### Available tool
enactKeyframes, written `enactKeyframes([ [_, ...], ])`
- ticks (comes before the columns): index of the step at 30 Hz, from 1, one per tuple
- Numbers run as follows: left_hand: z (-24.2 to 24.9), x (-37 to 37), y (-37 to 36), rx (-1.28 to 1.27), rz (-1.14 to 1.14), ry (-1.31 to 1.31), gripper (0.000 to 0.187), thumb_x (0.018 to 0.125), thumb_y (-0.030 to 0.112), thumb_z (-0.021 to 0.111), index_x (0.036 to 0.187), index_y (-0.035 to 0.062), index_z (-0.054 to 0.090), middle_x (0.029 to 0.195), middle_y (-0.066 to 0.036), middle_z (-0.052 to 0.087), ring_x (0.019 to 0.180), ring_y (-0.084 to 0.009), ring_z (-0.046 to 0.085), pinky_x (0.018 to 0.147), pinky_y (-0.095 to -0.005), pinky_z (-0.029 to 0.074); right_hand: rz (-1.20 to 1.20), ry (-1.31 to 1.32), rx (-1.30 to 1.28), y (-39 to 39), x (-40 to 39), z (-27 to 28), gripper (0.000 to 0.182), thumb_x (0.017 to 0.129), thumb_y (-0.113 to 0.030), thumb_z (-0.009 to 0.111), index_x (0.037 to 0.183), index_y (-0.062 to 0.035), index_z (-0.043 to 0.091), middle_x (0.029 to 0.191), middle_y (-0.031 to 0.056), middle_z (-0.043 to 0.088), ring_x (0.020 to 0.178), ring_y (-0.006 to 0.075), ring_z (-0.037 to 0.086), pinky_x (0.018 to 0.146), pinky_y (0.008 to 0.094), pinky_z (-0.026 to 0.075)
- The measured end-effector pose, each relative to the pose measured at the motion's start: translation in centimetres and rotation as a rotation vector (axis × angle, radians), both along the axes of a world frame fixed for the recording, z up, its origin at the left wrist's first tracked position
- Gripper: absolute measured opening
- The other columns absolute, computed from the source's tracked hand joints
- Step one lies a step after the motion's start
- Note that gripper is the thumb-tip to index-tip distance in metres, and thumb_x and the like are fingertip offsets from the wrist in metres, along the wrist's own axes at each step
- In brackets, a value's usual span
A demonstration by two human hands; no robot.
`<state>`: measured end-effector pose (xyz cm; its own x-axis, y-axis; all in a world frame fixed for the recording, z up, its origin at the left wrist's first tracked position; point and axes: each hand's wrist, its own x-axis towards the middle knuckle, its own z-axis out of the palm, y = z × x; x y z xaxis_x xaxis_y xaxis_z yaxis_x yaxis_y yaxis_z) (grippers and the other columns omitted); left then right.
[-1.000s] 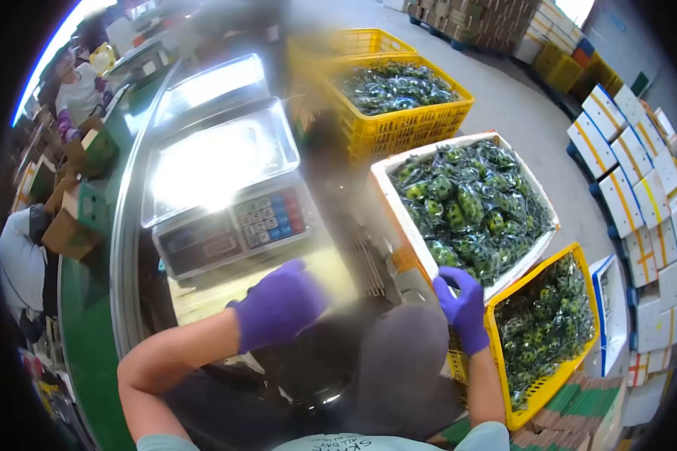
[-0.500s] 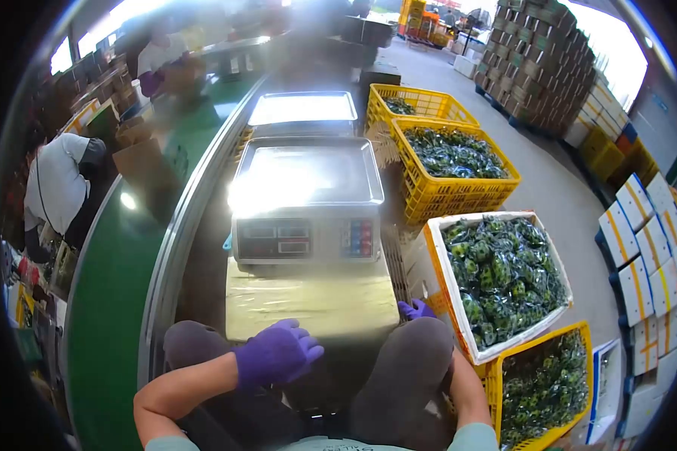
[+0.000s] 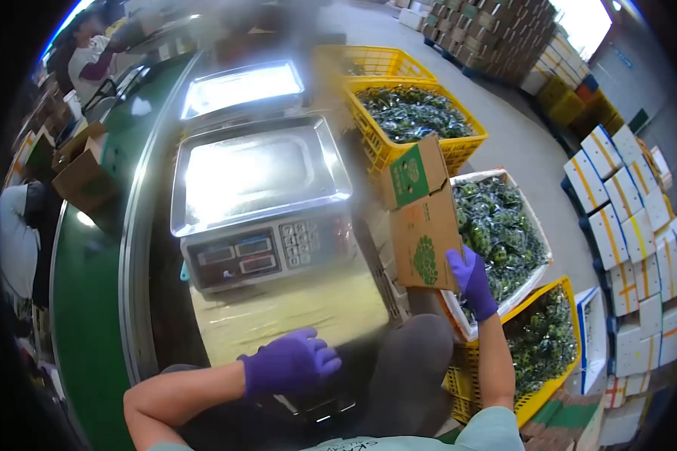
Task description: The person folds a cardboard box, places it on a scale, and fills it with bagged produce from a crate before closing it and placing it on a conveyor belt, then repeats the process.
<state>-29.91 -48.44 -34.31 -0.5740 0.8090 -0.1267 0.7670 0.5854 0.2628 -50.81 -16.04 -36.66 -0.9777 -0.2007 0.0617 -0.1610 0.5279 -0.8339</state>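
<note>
My right hand [image 3: 472, 282], in a purple glove, grips the lower right edge of a brown cardboard box [image 3: 423, 237] with green printing. The box is tilted up in front of the white foam box [image 3: 535, 263], which is full of green produce in shiny clear wrapping. My left hand [image 3: 292, 363], also gloved in purple, hovers above my lap with loosely bent, slightly parted fingers and nothing in it. Just beyond it is a yellowish block [image 3: 293, 304] that supports a weighing scale [image 3: 263, 177] with a bare metal pan.
A second scale [image 3: 241, 89] stands behind the first. Yellow crates [image 3: 462, 143] of wrapped produce flank the foam box. Along the left runs a green conveyor [image 3: 90, 278] carrying an open carton [image 3: 86, 169]. Two people work beyond it. Stacked white boxes [image 3: 624, 240] stand far right.
My right hand has come up from beside my knee and now holds the cardboard box. My left hand stays over my lap. The view has turned to the right.
</note>
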Motion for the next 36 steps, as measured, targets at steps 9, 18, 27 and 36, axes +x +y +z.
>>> enactKeyframes([
  [9, -0.8, -1.0, -1.4, 0.116, 0.188, 0.067, 0.040, 0.083, 0.029, 0.068, 0.118, 0.0108, 0.059, 0.112, -0.008, 0.066, 0.105, -0.0257, 0.063, 0.098, -0.0406, 0.043, -0.166, 0.296, -0.287, 0.7, 5.3, 6.9, 0.031, 0.098, -0.024, 0.055, 0.111, 0.0033, 0.062, 0.092, 0.0073, 0.068, 0.080, 0.0115, 0.061, 0.070, 0.0287, 0.049],
  [18, 8.4, -1.4, -1.8, 1.461, 0.727, -0.377, 0.074, 0.091, 0.018, 0.063, 0.150, -0.0006, 0.023, 0.140, -0.018, 0.046, 0.124, -0.0231, 0.049, 0.102, -0.0348, 0.041, 0.118, 0.016, -1.036, 2.0, 12.3, 5.6, 0.028, 0.098, -0.024, 0.058, 0.112, -0.0003, 0.064, 0.097, 0.0024, 0.068, 0.084, 0.0083, 0.063, 0.070, 0.0249, 0.052],
  [27, 8.7, 0.7, -3.1, 1.473, 0.641, -0.356, 0.036, 0.094, 0.014, 0.058, 0.126, -0.0022, 0.055, 0.110, -0.006, 0.066, 0.096, -0.0110, 0.061, 0.085, -0.0275, 0.050, 0.222, 0.055, -0.504, -2.2, 13.6, 7.7, 0.026, 0.096, -0.018, 0.059, 0.111, 0.0021, 0.064, 0.097, 0.0027, 0.067, 0.083, 0.0079, 0.061, 0.073, 0.0243, 0.050],
  [36, 7.4, -1.0, -4.9, 1.545, 0.612, -0.414, 0.033, 0.096, 0.010, 0.058, 0.127, 0.0000, 0.055, 0.110, -0.002, 0.063, 0.097, -0.0085, 0.059, 0.086, -0.0263, 0.050, 0.152, -0.056, -0.664, -6.1, 8.1, 6.8, 0.027, 0.096, -0.015, 0.059, 0.117, 0.0009, 0.062, 0.105, 0.0018, 0.066, 0.094, 0.0069, 0.058, 0.084, 0.0230, 0.046],
])
